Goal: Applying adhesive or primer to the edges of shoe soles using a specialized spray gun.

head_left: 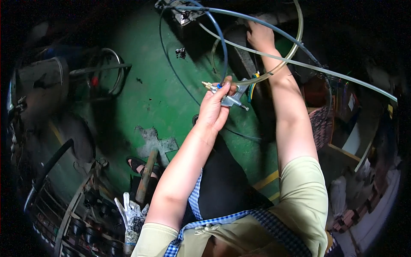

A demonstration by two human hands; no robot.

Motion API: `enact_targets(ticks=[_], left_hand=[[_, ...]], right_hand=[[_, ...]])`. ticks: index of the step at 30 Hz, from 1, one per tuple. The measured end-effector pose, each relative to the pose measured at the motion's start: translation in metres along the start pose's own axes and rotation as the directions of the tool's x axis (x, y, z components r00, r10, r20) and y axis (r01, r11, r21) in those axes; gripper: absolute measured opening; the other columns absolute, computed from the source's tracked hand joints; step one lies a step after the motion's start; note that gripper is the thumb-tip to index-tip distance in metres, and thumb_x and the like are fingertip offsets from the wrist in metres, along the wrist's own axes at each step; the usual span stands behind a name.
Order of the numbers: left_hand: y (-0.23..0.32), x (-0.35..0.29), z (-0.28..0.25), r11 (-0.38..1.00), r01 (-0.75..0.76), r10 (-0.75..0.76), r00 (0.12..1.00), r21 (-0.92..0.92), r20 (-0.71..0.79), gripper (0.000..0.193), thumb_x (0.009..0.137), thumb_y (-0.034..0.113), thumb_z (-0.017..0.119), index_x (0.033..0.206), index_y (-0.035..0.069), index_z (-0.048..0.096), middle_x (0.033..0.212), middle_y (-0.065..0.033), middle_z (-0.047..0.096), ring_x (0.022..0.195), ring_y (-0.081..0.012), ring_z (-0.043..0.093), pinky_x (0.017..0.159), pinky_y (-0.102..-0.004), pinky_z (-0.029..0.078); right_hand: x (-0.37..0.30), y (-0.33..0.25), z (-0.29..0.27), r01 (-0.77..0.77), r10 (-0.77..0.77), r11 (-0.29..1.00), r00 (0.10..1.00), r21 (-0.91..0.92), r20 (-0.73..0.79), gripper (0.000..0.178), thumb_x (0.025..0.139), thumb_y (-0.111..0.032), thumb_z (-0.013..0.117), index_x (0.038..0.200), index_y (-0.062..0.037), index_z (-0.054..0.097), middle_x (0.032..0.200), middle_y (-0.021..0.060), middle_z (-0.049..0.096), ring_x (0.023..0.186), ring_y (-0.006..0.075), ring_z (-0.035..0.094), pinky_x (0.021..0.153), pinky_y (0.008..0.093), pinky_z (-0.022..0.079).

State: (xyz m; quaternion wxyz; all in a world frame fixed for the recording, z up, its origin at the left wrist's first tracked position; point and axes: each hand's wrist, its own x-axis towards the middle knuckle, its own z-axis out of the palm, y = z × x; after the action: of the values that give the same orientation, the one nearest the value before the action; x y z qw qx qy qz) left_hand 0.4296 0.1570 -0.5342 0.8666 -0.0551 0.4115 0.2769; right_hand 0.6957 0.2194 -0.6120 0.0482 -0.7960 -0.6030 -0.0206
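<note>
My left hand (pixel 215 105) is closed around a metal spray gun (pixel 232 101) in the middle of the view. Its brass nozzle (pixel 206 85) points to the upper left, and a blue hose (pixel 224 53) runs up from its fitting. Farther off, my right hand (pixel 262 38) reaches to a dark bar-like part (pixel 280 18) at the top. Its fingers look bent; shadow hides their tips and whatever they grip. A clear yellowish hose (pixel 298 32) loops past my right forearm. Beside the gun is a tool with yellow and green handles (pixel 252 89).
A pale hose (pixel 342 76) crosses over my right forearm. Black-smeared equipment (pixel 184 17) stands at the top. On the green floor (pixel 141 94) lie dark blotches and a grey patch (pixel 156 143). A stained glove (pixel 132 216) sits upright at lower left near a metal rack (pixel 70 214).
</note>
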Motion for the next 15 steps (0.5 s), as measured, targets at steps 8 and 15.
enact_targets(ticks=[8,15], left_hand=[[0.016,-0.037,-0.009,0.964,-0.107,0.121,0.992,0.244,-0.044,0.023,0.089,0.003,0.064,0.105,0.002,0.049,0.128,-0.0161,0.058,0.099,-0.0196,0.065,0.087,-0.0323,0.053],[0.059,-0.172,-0.065,0.85,-0.431,0.472,0.878,0.301,-0.074,0.022,0.093,0.011,0.058,0.113,0.006,0.05,0.126,-0.0126,0.059,0.092,-0.0187,0.065,0.084,-0.0353,0.051]], right_hand=[[-0.057,-0.014,-0.012,-0.013,0.1,0.917,0.975,0.398,-0.197,0.031,0.082,-0.009,0.057,0.112,-0.0053,0.063,0.113,0.0182,0.063,0.108,0.0378,0.058,0.092,0.0431,0.048],[-0.219,-0.11,-0.118,-0.406,0.118,0.354,0.913,0.842,0.391,0.019,0.088,0.001,0.051,0.097,-0.0001,0.068,0.09,0.0102,0.069,0.083,0.0169,0.068,0.075,0.0299,0.053]])
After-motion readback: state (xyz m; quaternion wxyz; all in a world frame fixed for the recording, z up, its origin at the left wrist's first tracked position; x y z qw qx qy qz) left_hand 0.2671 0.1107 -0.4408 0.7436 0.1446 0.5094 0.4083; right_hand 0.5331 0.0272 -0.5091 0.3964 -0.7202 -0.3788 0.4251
